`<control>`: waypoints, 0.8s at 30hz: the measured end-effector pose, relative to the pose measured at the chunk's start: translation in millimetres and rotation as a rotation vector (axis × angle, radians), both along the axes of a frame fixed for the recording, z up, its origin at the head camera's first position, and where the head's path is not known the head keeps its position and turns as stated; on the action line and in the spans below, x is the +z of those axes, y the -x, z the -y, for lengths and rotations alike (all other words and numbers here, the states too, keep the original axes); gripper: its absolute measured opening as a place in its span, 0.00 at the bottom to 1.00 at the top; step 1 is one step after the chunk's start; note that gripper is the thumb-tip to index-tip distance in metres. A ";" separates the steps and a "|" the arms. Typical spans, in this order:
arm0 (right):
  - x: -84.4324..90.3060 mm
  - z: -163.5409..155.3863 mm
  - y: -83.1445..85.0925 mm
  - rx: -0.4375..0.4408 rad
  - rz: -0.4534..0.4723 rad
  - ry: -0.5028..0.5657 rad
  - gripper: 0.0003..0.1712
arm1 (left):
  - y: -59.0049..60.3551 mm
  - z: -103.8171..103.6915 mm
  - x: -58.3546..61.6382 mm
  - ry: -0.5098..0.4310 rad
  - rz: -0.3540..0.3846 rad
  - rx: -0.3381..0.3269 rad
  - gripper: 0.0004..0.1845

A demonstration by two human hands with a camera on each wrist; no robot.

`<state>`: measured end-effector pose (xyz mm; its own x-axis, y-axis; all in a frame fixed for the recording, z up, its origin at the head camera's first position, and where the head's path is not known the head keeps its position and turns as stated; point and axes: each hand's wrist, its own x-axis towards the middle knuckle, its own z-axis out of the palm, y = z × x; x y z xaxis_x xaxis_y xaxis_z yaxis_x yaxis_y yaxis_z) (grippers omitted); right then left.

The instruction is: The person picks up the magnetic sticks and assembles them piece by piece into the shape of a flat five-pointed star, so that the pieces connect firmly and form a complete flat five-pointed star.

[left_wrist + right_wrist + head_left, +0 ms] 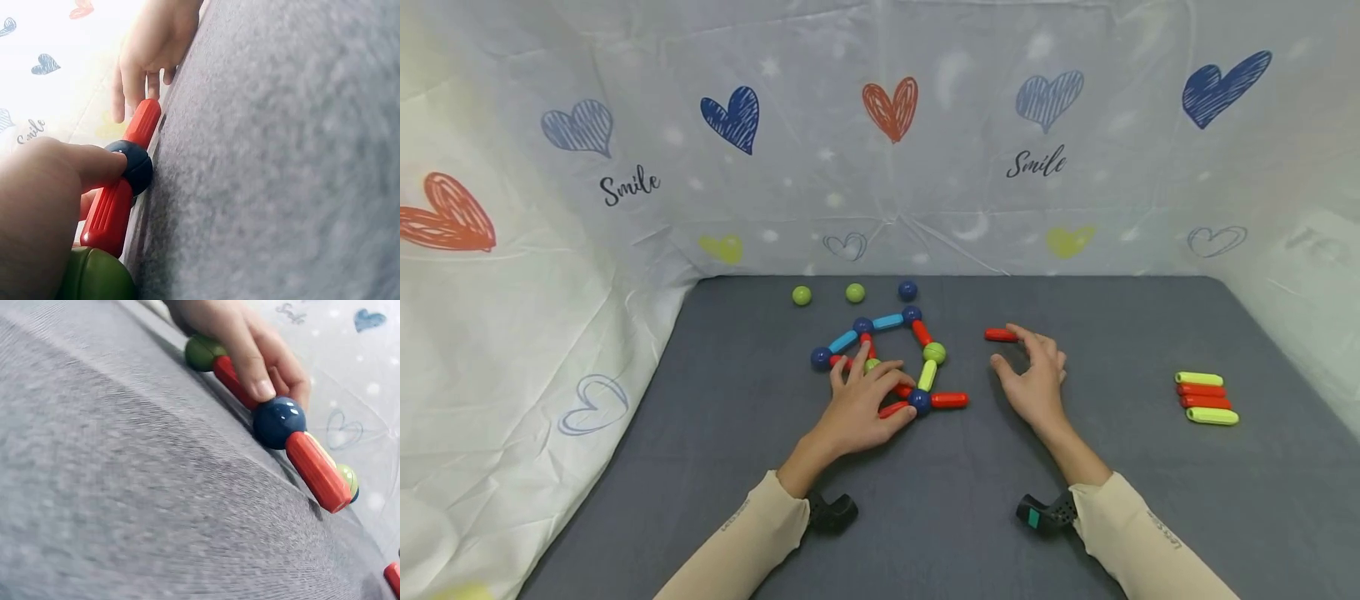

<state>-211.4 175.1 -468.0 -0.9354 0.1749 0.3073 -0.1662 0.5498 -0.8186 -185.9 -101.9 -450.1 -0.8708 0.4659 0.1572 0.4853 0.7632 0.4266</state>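
A flat figure of magnetic rods and balls (887,321) lies on the grey mat (970,500). My left hand (872,387) rests on its near side, fingers spread over a green ball (871,365). Its thumb (94,165) touches the near blue ball (919,402) (134,165) (278,420), where two red rods (950,400) (315,469) meet. My right hand (1026,358) lies to the right of the figure with relaxed fingers. Its index fingertip is at the end of a loose red rod (1000,335), which it does not grip.
Two green balls (802,295) (854,292) and a blue ball (907,290) lie loose behind the figure. Several red and yellow-green rods (1206,398) lie side by side at the right. A heart-printed sheet (625,208) walls in the mat at the back and sides.
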 end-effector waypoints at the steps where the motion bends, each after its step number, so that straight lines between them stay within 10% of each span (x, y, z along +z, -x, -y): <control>1: 1.5 -0.8 1.3 -0.004 0.023 -0.002 0.33 | -0.2 -0.5 -0.2 -0.002 -0.004 0.000 0.18; 11: 0.1 -5.7 27.8 0.009 0.142 -0.163 0.31 | 0.1 -1.4 -1.7 0.025 -0.010 0.017 0.18; 24: -7.5 -7.0 21.3 0.050 -0.030 -0.251 0.18 | -0.7 0.1 -0.4 0.032 -0.014 0.015 0.19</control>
<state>-232.8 182.2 -475.5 -0.9308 0.0435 0.3630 -0.2204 0.7253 -0.6522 -185.1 -102.0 -450.6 -0.8757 0.4575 0.1542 0.4790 0.7838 0.3952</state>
